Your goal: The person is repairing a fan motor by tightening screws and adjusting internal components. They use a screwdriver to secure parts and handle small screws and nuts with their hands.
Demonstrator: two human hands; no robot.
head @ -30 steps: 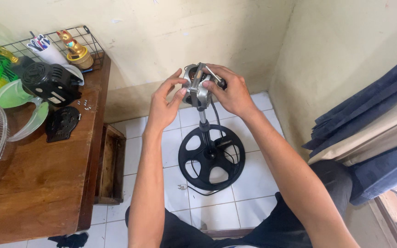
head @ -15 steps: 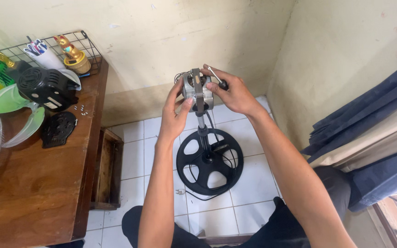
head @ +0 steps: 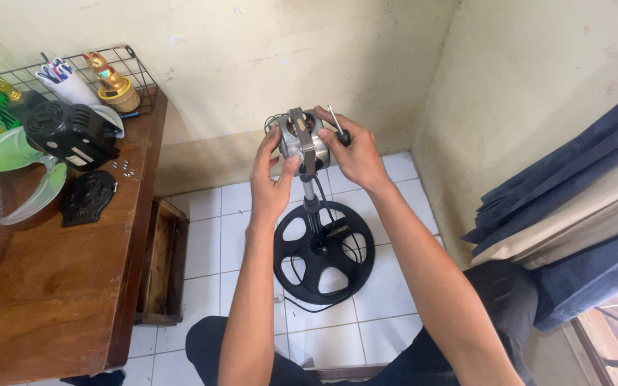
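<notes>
Motor (head: pixel 298 139): sitting on top of a thin pole (head: pixel 310 204), held up in front of the wall corner, bare metal body with a grey bracket across its front.
Left hand (head: pixel 272 179): gripping the motor's left side, fingers wrapping closely around the body, thumb pressing on the bracket.
Right hand (head: pixel 352 154): clasping the motor's right side while pinching a screwdriver (head: pixel 336 123), whose shaft is pointing up and left over the motor.
Base (head: pixel 325 261): round, black, spoked, standing on the white floor tiles below the hands, a cable looping beside it.
Surface (head: pixel 44 286): brown wood at left, carrying a black housing (head: pixel 69 132), a black disc (head: pixel 89 196), small screws (head: pixel 124 168), green blades (head: pixel 23 179) and a wire basket (head: pixel 109 64).
</notes>
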